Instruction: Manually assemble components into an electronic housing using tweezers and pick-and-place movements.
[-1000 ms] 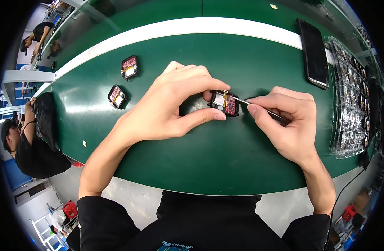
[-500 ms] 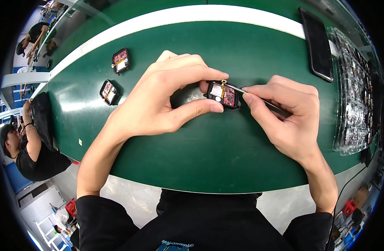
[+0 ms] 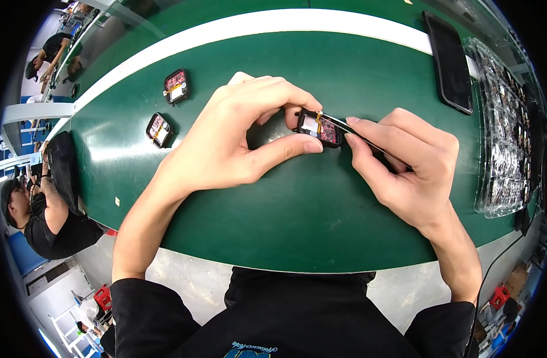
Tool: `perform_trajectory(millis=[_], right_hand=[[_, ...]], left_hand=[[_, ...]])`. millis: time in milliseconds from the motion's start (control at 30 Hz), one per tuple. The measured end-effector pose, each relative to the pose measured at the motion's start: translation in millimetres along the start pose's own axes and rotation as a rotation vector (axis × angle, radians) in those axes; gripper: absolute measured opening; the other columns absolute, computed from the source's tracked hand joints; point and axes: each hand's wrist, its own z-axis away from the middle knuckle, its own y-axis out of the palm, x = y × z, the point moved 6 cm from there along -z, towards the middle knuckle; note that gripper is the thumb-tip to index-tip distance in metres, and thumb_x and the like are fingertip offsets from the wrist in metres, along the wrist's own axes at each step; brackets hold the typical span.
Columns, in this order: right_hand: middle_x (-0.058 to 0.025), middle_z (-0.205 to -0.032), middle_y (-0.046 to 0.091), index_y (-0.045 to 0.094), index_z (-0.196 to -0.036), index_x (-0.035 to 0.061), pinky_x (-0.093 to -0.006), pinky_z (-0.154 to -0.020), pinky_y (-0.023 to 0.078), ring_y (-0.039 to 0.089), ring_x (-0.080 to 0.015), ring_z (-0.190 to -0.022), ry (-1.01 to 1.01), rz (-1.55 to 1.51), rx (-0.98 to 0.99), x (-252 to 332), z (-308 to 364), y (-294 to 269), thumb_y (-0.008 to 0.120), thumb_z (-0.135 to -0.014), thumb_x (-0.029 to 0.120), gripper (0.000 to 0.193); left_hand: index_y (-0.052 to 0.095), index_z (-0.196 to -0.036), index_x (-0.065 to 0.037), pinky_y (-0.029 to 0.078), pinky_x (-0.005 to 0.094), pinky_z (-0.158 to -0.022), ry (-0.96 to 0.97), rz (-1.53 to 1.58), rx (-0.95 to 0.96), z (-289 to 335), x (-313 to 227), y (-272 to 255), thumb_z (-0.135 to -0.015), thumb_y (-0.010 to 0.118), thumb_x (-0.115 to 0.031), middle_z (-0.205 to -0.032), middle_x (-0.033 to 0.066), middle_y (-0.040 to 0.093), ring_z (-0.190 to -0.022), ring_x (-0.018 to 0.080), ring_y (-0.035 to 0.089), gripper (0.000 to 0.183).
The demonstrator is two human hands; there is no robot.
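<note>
My left hand (image 3: 237,134) pinches a small black device case (image 3: 330,132) between thumb and index finger, just above the green table. Inside the open case are a red circuit board, a white rectangular part and a strip of yellow flex cable. My right hand (image 3: 404,164) is closed on thin metal tweezers (image 3: 339,122), held like a pen. Their tip reaches the upper edge of the case, near the end of the yellow cable. Two similar open cases, a far one (image 3: 176,87) and a nearer one (image 3: 159,130), lie on the table to the left.
A black smartphone (image 3: 449,62) lies at the far right. Beside it are stacked clear plastic trays (image 3: 504,131) holding many small parts. A white strip (image 3: 225,26) runs across the back of the green table (image 3: 273,232). Another person (image 3: 47,203) sits at the left.
The tweezers now lie along the upper edge of the case, at a different angle. My right fingers have shifted slightly, and my left index finger has drawn back a little.
</note>
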Motion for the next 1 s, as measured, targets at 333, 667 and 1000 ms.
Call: perform_trajectory(millis=[333,667,1000], right_hand=[[-0.0057,-0.07,0.065,0.086,-0.102,-0.0016,-0.0317,-0.048,0.04,0.057,-0.015,-0.053,0.042,-0.127,0.02,-1,-1,5,0.086,-0.085,-0.006,0.017],[-0.0059,-0.066,0.064,0.086,-0.098,-0.0039,-0.0304,-0.05,0.036,0.054,-0.0106,-0.053,0.195,-0.245,0.107,-7,-4,1,0.083,-0.087,-0.006,0.012],[-0.0058,-0.065,0.064,0.086,-0.097,-0.0035,-0.0309,-0.05,0.036,0.053,-0.0109,-0.053,0.187,-0.225,0.115,-7,-3,2,0.083,-0.086,-0.007,0.012]], left_hand=[[0.082,-0.127,-0.007,0.038,0.0325,-0.082,0.006,0.053,0.06,3,9,-5,-0.08,0.096,-0.015,-0.097,0.001,0.074,-0.076,0.0155,0.047,0.05],[0.083,-0.13,-0.009,0.04,0.033,-0.087,0.025,0.07,0.129,2,9,-7,-0.08,0.096,-0.015,-0.106,0.0012,0.077,-0.082,0.0165,0.05,0.051],[0.083,-0.128,-0.01,0.039,0.0326,-0.087,0.063,0.077,0.115,3,8,-6,-0.08,0.096,-0.016,-0.106,0.0008,0.076,-0.083,0.0166,0.05,0.05]])
